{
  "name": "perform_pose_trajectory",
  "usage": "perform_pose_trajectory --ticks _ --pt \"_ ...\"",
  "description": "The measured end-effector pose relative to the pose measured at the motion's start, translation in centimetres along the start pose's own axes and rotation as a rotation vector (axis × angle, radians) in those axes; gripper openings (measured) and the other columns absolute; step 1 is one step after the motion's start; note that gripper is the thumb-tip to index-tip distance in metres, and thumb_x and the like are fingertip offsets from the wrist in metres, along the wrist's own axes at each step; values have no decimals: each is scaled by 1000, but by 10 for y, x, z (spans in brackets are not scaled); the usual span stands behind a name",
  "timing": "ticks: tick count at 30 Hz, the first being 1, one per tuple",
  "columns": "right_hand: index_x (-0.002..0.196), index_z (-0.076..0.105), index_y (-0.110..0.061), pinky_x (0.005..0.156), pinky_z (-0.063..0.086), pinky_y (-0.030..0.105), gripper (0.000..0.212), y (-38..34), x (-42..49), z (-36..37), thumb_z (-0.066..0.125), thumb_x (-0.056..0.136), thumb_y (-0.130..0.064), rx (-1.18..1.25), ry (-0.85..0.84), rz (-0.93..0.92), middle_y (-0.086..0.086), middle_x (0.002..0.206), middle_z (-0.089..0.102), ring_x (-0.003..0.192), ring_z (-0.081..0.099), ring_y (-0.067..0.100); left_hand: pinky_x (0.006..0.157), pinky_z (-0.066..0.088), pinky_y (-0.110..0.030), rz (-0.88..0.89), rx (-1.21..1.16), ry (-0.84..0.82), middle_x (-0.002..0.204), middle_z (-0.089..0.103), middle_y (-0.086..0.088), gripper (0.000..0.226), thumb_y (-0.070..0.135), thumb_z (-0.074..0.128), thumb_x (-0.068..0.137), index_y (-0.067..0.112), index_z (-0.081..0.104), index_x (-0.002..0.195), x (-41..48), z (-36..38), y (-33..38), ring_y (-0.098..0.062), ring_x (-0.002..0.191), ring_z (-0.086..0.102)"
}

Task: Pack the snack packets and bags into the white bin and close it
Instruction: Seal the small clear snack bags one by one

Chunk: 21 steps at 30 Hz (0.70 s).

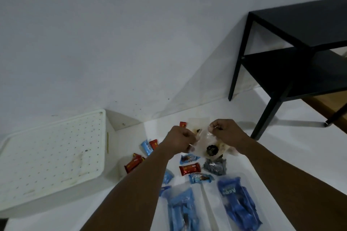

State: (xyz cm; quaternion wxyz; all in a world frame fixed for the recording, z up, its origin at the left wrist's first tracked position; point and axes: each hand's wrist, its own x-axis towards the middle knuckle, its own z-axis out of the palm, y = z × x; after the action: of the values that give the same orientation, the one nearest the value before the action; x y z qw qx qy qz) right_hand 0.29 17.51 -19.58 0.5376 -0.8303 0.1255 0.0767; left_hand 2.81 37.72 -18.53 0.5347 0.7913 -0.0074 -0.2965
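Observation:
Both my hands pinch the top of a clear plastic bag [205, 141] with dark and pale snacks inside; it hangs just above the white floor. My left hand [179, 141] grips its left edge and my right hand [224, 130] its right edge. Below lie several small red packets [189, 169] and blue packets [189, 158], plus a dark grey packet [216, 167]. Two clear bags of blue packets, one on the left [183, 210] and one on the right [237, 200], lie nearest to me. The white bin [110, 137] stands at the left with its perforated lid [50, 152] on top.
A black two-shelf side table [293, 56] stands at the right, its front leg close to my right hand. A white wall rises right behind the packets. A wooden strip [326, 105] shows under the table.

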Motion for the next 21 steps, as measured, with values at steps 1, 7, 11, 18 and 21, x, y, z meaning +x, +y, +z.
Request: perform_pose_trajectory --ticks 1,7,11,18,21 --pt "82 69 -12 64 52 29 7 -10 -4 6 68 89 -15 6 -5 -20 9 78 69 64 58 15 58 57 -29 4 -32 10 81 73 -19 10 12 71 88 3 75 84 -8 -9 0 -26 65 70" --pt "83 70 -12 61 52 32 8 -50 -22 55 68 88 -17 0 31 -37 9 77 68 67 60 19 60 56 -28 34 -158 47 80 72 -18 27 21 71 89 -6 74 93 -54 -53 -7 -23 66 71" --pt "83 68 -8 53 50 25 9 -72 -36 84 65 90 -12 68 33 -50 6 73 64 63 57 14 58 55 -25 49 -193 67 81 75 -14 24 23 72 88 0 75 88 -79 -72 -17 -23 70 71" --pt "77 63 -17 78 57 48 27 -87 -49 120 69 82 -42 116 122 -43 4 78 66 75 61 21 58 57 -27 93 -196 170 74 71 -15 23 14 64 93 -7 71 85 -99 -92 -35 -23 63 71" --pt "77 62 -10 68 54 36 43 -96 -57 131 65 84 -53 132 89 33 4 74 63 70 59 18 52 51 -21 139 -170 166 62 63 -12 25 13 64 94 -5 68 77 -104 -89 -35 -12 49 61"
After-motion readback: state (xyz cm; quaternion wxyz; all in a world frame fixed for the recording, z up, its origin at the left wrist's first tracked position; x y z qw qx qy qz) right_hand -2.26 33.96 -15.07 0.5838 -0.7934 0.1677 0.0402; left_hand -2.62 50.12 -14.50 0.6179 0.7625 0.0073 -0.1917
